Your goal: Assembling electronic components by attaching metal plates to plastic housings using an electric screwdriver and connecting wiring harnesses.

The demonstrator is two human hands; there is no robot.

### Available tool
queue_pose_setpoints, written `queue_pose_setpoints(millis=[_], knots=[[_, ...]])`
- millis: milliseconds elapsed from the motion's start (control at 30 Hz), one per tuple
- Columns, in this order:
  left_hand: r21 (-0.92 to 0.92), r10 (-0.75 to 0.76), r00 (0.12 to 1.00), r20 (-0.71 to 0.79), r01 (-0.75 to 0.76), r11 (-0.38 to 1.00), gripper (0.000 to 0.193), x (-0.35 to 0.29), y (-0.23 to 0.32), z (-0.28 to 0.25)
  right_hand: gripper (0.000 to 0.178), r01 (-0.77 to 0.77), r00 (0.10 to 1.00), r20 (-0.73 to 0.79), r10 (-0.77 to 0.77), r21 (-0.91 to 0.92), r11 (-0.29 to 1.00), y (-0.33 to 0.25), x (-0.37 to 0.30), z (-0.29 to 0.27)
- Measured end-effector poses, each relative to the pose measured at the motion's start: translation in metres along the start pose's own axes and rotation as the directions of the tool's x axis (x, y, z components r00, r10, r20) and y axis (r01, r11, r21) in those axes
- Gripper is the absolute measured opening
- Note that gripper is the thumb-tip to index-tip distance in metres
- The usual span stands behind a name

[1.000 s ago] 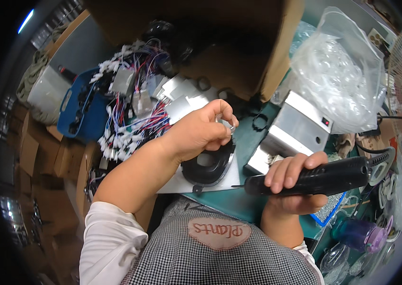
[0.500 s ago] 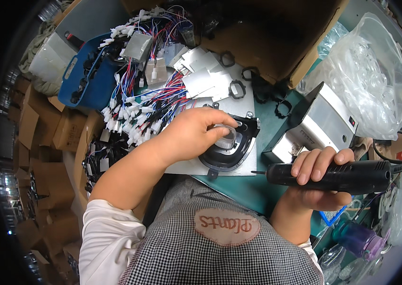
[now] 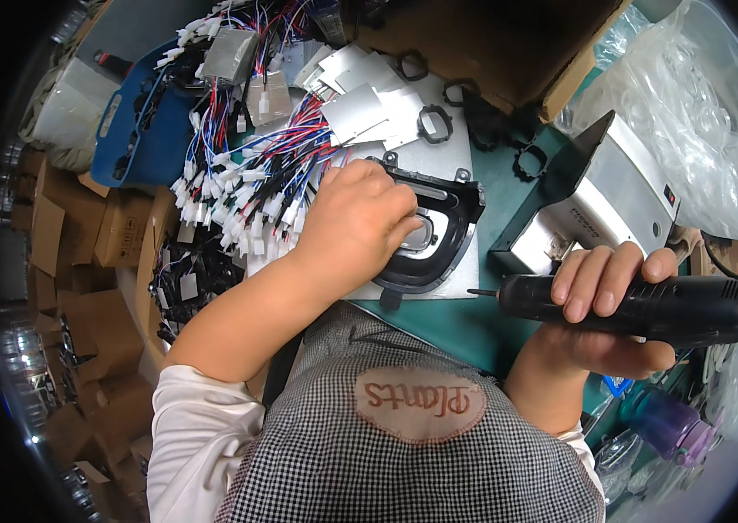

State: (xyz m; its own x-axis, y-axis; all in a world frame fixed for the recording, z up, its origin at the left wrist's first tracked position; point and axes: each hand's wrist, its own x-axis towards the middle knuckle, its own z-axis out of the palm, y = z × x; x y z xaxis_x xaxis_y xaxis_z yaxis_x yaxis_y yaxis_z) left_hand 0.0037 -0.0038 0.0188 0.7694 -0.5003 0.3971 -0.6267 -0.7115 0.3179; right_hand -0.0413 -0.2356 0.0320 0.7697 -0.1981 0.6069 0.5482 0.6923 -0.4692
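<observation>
Bench top [image 3: 447,327], green. Clock read from view centre: pale flat sheet [image 3: 456,157], toward 1 o'clock; black ring [image 3: 517,166], 2 o'clock; silver-grey machine [image 3: 615,192], between 2 and 3.

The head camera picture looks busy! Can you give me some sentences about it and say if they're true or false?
1. The right hand holds a black power tool. True.
2. The left hand holds a purple bottle. False: that hand is over a black curved part.
3. The tub at the left is blue. True.
4. The clear plastic bag lies inside the tub. False: it is at the upper right.
5. The apron is checked. True.
</observation>
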Motion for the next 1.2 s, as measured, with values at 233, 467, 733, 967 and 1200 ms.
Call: queue_pose_setpoints(millis=[233,467,733,967,1200], knots=[[0.025,0.011,1.0,0.01,-0.012,1.0,0.016,-0.01,-0.002,0.008,0.07,-0.018,1.0,0.0,0.018,-0.003,1.0,0.001,0.0,-0.003],[0.002,0.043,0.999,-0.03,-0.043,0.999,0.018,0.001,-0.004,-0.015,0.07,-0.028,0.999,-0.018,0.028,-0.006,1.0,0.003,0.001,-0.004],[0.227,0.138,0.984,0.113,-0.16,0.961,0.022,0.075,-0.05,0.008,0.069,-0.036,0.998,-0.047,0.034,-0.05,0.998,0.004,-0.001,-0.005],[0.23,0.173,0.957,0.232,-0.226,0.947,0.015,0.093,-0.071,0.021,0.07,-0.018,0.998,-0.055,0.015,-0.056,0.998,0.004,0.002,-0.002],[-0.165,0.263,0.922,0.283,-0.223,0.961,0.016,0.054,-0.025,-0.032,0.07,-0.027,0.996,-0.086,0.021,-0.064,0.998,0.008,0.002,-0.005]])
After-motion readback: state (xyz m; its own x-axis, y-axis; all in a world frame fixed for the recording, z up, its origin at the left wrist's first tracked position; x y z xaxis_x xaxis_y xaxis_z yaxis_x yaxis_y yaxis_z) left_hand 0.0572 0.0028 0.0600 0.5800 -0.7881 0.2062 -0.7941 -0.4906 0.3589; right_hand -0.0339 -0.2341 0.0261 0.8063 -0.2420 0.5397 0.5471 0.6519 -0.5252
